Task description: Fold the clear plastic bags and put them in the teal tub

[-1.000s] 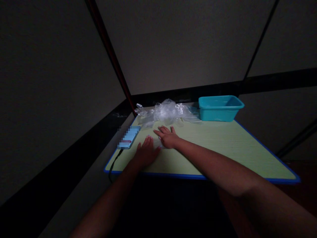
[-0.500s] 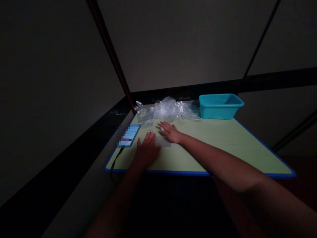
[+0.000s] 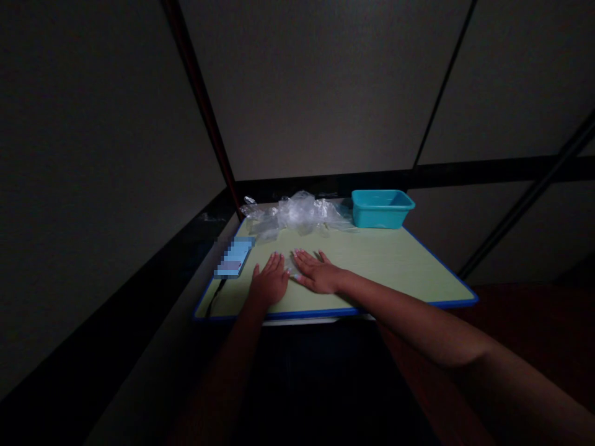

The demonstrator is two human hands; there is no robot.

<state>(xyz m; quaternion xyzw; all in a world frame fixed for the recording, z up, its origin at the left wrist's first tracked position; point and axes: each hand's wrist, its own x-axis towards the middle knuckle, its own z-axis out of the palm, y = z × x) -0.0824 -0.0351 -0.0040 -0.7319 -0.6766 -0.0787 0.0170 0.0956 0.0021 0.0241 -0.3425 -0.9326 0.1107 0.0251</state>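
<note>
Flat on the light green table (image 3: 367, 260) lies a small clear plastic piece (image 3: 292, 265), mostly covered by my hands. My left hand (image 3: 271, 282) rests palm down at its left side with the fingers stretched out. From the right, my right hand (image 3: 316, 272) lies flat over it, fingers spread and pointing away from me. The two thumbs almost meet. Behind the hands is a crumpled heap of clear plastic bags (image 3: 300, 214).
A turquoise plastic basin (image 3: 381, 214) stands at the back right of the table. At the left edge lies a phone (image 3: 237, 255), partly blurred, with a dark cable (image 3: 215, 297). Walls rise behind and to the left.
My right hand has moved back toward me and now lies over the plastic piece, which showed more before. My left hand stays flat. The camera view has shifted slightly.
</note>
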